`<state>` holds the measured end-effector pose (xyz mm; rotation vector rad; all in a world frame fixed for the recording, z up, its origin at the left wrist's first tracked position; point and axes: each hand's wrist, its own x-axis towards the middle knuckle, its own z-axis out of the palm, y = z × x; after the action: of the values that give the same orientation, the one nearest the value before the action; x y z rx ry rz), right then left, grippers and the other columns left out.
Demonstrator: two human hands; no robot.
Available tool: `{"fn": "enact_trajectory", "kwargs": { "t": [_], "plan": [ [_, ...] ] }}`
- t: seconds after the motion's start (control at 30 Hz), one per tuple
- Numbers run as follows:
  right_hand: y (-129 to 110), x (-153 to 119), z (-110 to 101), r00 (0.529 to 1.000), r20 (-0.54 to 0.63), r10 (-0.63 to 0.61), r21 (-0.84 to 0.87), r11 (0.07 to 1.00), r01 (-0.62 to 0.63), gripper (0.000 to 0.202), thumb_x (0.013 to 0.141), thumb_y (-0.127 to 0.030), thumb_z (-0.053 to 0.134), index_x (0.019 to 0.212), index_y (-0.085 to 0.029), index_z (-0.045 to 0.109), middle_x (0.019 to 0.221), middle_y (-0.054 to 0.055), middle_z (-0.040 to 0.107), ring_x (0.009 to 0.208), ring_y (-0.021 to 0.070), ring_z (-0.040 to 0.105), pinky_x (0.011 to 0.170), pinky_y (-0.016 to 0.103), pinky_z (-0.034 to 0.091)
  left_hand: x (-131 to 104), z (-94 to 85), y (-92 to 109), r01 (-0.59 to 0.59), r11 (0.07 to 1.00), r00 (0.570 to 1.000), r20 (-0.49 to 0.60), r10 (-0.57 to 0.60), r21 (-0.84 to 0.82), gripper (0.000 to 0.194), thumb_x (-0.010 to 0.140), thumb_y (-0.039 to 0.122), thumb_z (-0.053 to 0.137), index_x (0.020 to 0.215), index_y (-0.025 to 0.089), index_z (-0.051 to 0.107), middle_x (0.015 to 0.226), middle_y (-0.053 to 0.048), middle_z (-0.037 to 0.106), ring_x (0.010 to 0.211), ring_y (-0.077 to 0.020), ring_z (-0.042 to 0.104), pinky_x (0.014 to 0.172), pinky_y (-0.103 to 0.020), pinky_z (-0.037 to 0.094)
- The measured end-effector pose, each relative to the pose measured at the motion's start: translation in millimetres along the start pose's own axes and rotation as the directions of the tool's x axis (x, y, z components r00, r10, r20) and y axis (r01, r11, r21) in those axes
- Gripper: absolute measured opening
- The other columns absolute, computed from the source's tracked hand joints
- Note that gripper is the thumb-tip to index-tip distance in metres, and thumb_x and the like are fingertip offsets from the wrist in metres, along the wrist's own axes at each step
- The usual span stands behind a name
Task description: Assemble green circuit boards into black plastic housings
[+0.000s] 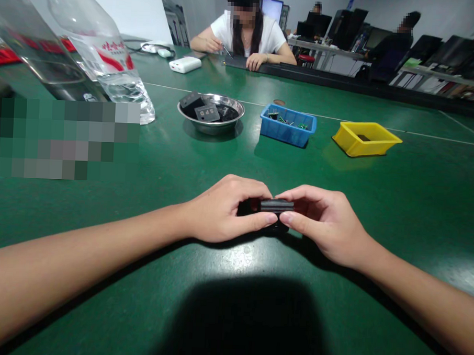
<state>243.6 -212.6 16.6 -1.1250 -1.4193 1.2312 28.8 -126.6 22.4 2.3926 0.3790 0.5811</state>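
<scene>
A small black plastic case (277, 205) is held between my two hands, just above the green table (137, 299). My left hand (235, 209) grips its left side, thumb in front and fingers behind. On the other side my right hand (321, 218) pinches it in the same way, the thumb tips almost meeting. Beyond the hands stands a steel bowl (211, 128) with black plastic covers in it, one marked with letters. To its right are a blue bin (288, 131) with small green electronic parts and a yellow bin (366, 146) with a dark piece inside.
A clear water bottle (108, 57) stands at the left, beside a dark-topped transparent container (50, 49). A white box-shaped device (185, 65) lies farther back. Across the table sits a person in a white shirt (247, 36), near a long black strip (343, 82).
</scene>
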Motion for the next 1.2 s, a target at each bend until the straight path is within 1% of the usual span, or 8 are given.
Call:
{"fn": "enact_trajectory", "kwargs": {
  "t": [0.2,0.37,0.43,0.57,0.7,0.9,1.07,1.2],
  "plan": [
    [-0.5,2.9,1.3,0.999,-0.051,-0.016,-0.024,1.0,0.015,0.026,0.079,-0.031,0.088,0.096,-0.016,0.077,0.082,0.002,0.078,0.07,0.0116,0.068,0.064,0.022,0.057,1.2,0.0,1.6,0.127,0.988,0.992,0.013,-0.126,-0.087,0.033,0.098,0.044,0.058,0.084,0.015,0.069,0.069,0.002,0.059,0.063,-0.011,0.052,0.06,-0.023,0.036],
    [3.7,5.4,1.1,0.995,-0.101,0.021,0.104,0.995,-0.011,0.028,0.08,-0.037,0.088,0.091,-0.016,0.073,0.071,-0.001,0.071,0.06,0.0101,0.065,0.057,0.021,0.054,2.5,2.7,2.2,0.205,0.974,0.978,-0.025,-0.208,-0.093,0.035,0.092,0.05,0.065,0.088,0.015,0.066,0.076,0.001,0.062,0.069,-0.0128,0.054,0.064,-0.024,0.039],
    [4.9,5.5,0.2,0.996,-0.074,0.055,0.154,0.987,-0.044,0.03,0.081,-0.034,0.087,0.1,-0.017,0.071,0.074,-0.002,0.072,0.062,0.0097,0.066,0.059,0.021,0.055,2.9,3.0,1.0,0.21,0.976,0.977,-0.013,-0.211,-0.066,0.036,0.091,0.05,0.065,0.085,0.014,0.066,0.076,0.0,0.062,0.069,-0.0132,0.054,0.063,-0.024,0.038],
    [4.3,4.5,-1.5,0.992,0.038,0.121,0.169,0.978,-0.126,0.05,0.076,-0.026,0.09,0.118,-0.019,0.066,0.09,0.0,0.076,0.071,0.0103,0.068,0.065,0.021,0.055,2.8,1.6,-1.5,0.211,0.976,0.977,0.055,-0.208,-0.059,0.039,0.093,0.051,0.061,0.083,0.014,0.067,0.076,-0.001,0.065,0.069,-0.0144,0.056,0.063,-0.026,0.038],
    [1.2,3.8,-1.4,0.984,0.11,0.142,0.117,0.981,-0.155,0.05,0.074,-0.029,0.091,0.117,-0.019,0.067,0.097,0.003,0.077,0.082,0.0151,0.07,0.073,0.027,0.057,2.7,0.7,-1.7,0.204,0.978,0.978,0.064,-0.2,-0.053,0.039,0.094,0.05,0.059,0.083,0.013,0.068,0.076,-0.002,0.066,0.069,-0.0143,0.057,0.064,-0.026,0.038],
    [-0.1,4.4,0.3,0.983,0.107,0.149,0.044,0.987,-0.154,0.047,0.074,-0.035,0.091,0.112,-0.018,0.067,0.093,0.003,0.074,0.079,0.0163,0.068,0.07,0.03,0.055,3.1,3.4,-1.8,0.133,0.991,0.99,0.052,-0.133,0.012,0.036,0.095,0.047,0.061,0.079,0.014,0.065,0.07,0.0,0.061,0.064,-0.0126,0.053,0.062,-0.026,0.036],
    [1.3,5.4,-0.4,0.986,0.093,0.135,0.05,0.989,-0.14,0.047,0.073,-0.034,0.091,0.11,-0.018,0.067,0.095,0.003,0.073,0.077,0.0148,0.067,0.069,0.029,0.055,2.9,2.0,-2.3,0.141,0.99,0.989,0.036,-0.141,0.002,0.035,0.094,0.046,0.063,0.081,0.014,0.066,0.071,0.0,0.061,0.066,-0.013,0.053,0.063,-0.025,0.037],
    [2.7,6.5,-2.6,0.988,0.116,0.105,0.098,0.988,-0.116,0.048,0.075,-0.032,0.091,0.113,-0.019,0.065,0.1,0.003,0.075,0.083,0.015,0.069,0.075,0.029,0.057,3.5,-1.2,-2.8,0.121,0.992,0.99,0.073,-0.118,-0.04,0.033,0.095,0.045,0.062,0.083,0.014,0.067,0.073,0.0,0.063,0.068,-0.0132,0.055,0.065,-0.025,0.039]
  ]
}}
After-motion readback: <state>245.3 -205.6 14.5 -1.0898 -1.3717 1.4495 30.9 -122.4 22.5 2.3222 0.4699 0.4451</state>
